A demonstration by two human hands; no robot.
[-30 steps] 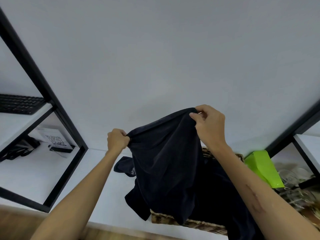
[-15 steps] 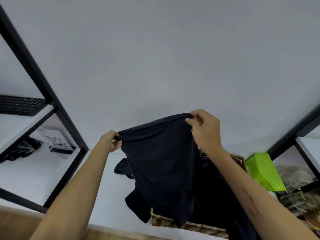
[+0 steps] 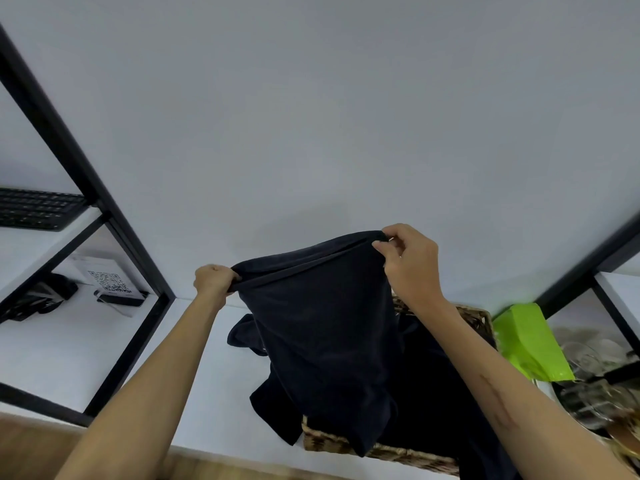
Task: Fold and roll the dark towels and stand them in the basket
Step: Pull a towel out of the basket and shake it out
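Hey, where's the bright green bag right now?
The green bag sits at right in the head view, just beyond the wicker basket, beside the black shelf frame.

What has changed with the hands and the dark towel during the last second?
The left hand and the right hand kept their grip on the dark towel and moved apart, so its top edge, bunched before, is now stretched out. The towel still hangs over the basket. The green bag and the keyboard stayed in place.
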